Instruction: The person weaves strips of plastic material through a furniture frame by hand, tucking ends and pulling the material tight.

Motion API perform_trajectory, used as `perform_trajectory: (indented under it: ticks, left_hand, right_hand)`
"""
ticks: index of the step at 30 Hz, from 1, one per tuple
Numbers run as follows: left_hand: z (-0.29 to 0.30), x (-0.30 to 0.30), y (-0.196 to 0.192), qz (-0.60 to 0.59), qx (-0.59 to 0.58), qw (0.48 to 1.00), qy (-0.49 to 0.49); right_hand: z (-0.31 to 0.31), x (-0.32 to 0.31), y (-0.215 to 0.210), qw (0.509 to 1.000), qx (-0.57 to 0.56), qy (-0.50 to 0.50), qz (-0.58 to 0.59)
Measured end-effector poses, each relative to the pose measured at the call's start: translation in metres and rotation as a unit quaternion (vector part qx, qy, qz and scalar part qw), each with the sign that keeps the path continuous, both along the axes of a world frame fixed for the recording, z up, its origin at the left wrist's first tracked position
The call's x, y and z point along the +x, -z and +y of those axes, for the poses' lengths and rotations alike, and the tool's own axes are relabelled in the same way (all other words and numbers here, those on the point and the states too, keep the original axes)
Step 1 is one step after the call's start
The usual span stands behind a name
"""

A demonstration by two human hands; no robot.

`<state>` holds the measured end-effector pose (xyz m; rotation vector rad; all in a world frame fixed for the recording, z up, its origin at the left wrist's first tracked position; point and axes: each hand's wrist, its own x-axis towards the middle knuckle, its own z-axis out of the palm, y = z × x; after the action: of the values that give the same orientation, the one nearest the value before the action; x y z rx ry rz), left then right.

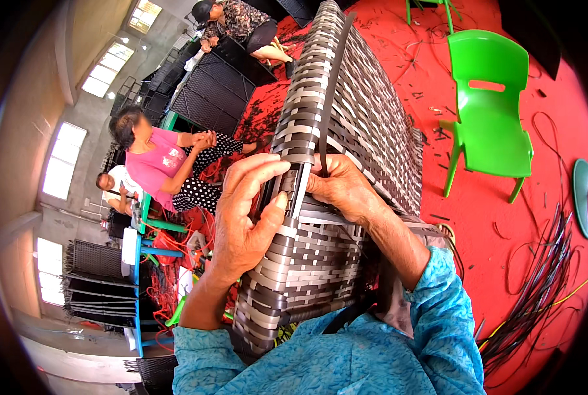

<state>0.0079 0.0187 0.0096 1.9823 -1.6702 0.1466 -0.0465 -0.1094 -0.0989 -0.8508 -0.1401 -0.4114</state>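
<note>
A large woven panel (pixel 366 112) of grey and brown flat strips stands tilted in front of me, reaching from my lap to the top of the view. My left hand (pixel 244 210) grips its left edge, thumb and fingers pinched around the frame. My right hand (pixel 340 187) presses on the weave beside it and pinches a loose dark strip (pixel 330 85) that runs up over the panel. Both sleeves are blue patterned cloth.
A green plastic chair (pixel 488 112) stands on the red floor (pixel 504 217) to the right. A bundle of dark strips (pixel 537 289) lies at lower right. At left a person in a pink top (pixel 155 161) sits by blue tables; another person (pixel 238 23) works on black woven panels (pixel 208 92) beyond.
</note>
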Motion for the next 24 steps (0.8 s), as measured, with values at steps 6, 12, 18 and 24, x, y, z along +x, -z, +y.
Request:
perform_trajectory:
  ticks: [6, 12, 18, 24]
  left_hand:
    - [0.004, 0.006, 0.003, -0.061, 0.003, 0.998, 0.012]
    - [0.005, 0.006, 0.005, -0.090, 0.001, 0.996, 0.007]
    - [0.006, 0.002, 0.002, -0.085, 0.010, 0.996, -0.014]
    - [0.006, 0.004, 0.006, -0.076, 0.006, 0.997, -0.009]
  right_hand:
    - [-0.007, 0.000, 0.003, 0.997, -0.070, -0.008, -0.002]
    - [-0.007, 0.002, 0.007, 0.996, -0.089, -0.027, 0.005]
    - [0.013, -0.006, 0.014, 0.999, -0.042, 0.009, -0.022]
    - [0.045, -0.005, 0.022, 0.993, 0.003, 0.106, -0.041]
